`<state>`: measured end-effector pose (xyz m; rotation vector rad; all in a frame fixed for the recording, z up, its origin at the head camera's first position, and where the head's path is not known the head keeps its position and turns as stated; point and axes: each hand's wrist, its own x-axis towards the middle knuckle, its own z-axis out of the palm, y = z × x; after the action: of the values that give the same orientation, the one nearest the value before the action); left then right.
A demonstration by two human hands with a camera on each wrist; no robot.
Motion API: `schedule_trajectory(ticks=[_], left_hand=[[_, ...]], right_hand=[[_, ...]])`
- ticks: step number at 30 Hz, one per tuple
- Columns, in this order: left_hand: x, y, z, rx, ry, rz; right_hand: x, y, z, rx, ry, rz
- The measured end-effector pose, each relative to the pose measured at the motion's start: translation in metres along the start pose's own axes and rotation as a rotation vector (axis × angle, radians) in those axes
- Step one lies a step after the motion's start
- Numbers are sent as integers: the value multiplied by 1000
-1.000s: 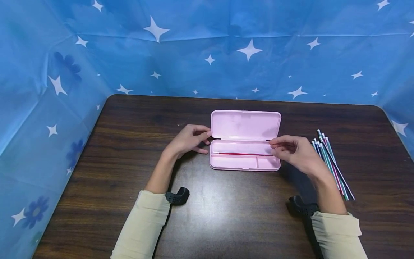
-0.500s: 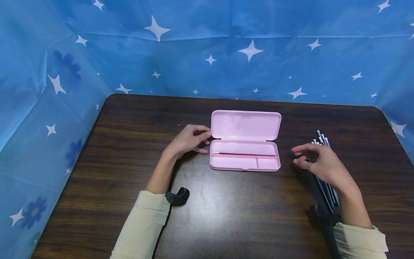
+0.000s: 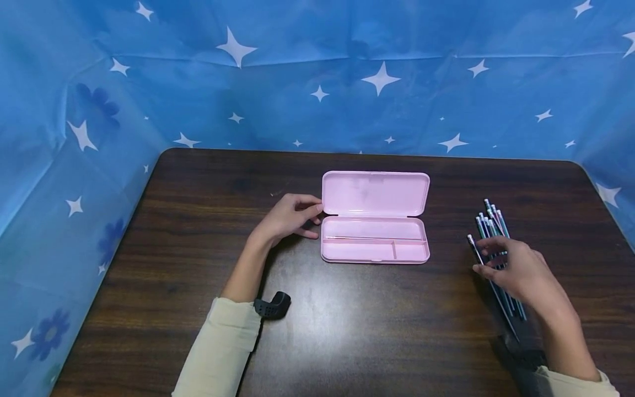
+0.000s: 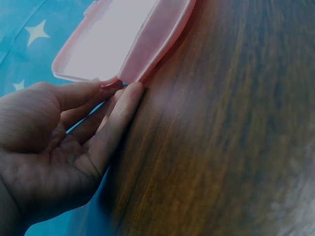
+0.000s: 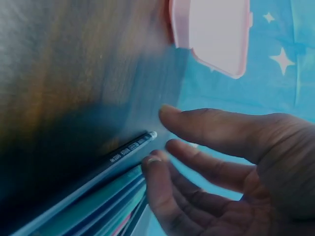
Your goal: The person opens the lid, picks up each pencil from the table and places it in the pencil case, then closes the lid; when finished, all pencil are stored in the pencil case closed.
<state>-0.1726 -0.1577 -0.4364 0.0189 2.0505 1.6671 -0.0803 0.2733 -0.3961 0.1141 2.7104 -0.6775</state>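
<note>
An open pink pencil case (image 3: 375,259) lies on the table, its lid (image 3: 375,193) tipped back. In its long compartment a pencil (image 3: 367,238) shows as a thin line along the divider. My left hand (image 3: 286,219) touches the case's left side, thumb and fingertips at the hinge corner in the left wrist view. My right hand (image 3: 521,270) is over the pencil bundle (image 3: 488,223) on the right, thumb and fingers apart. A dark pencil (image 5: 125,152) with printed lettering and a whitish end lies along the bundle's near side, in the gap between thumb and fingers.
The dark wooden table (image 3: 372,325) ends at a blue curtain (image 3: 288,77) with white stars, behind and at the sides. A black band (image 3: 273,305) is on the left wrist. Blue, green and pink pencils (image 5: 108,206) lie close together under the right hand.
My right hand has left the case and moved right to the pencils. A dark pencil now lies apart from the bundle's left side. The red pencil in the case shows less. The left hand stays.
</note>
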Motion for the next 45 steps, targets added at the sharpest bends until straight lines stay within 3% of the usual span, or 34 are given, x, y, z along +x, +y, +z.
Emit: schedule_trajectory(ticks=[7, 17, 23, 33, 40, 45], left_hand=[[-1, 0, -1, -8, -5, 6], [0, -1, -3, -9, 0, 9], [0, -1, -2, -12, 0, -3], [-1, 1, 0, -19, 0, -2], [0, 1, 0, -34, 6, -8], [1, 0, 0, -34, 5, -11]], right_hand=[[-11, 8, 2, -78, -72, 57], [-16, 11, 13, -47, -7, 30], [-16, 15, 17, 41, -5, -14], [-17, 26, 14, 188, -53, -174], [-16, 21, 13, 235, -75, -203], [-13, 13, 12, 214, -45, -243]])
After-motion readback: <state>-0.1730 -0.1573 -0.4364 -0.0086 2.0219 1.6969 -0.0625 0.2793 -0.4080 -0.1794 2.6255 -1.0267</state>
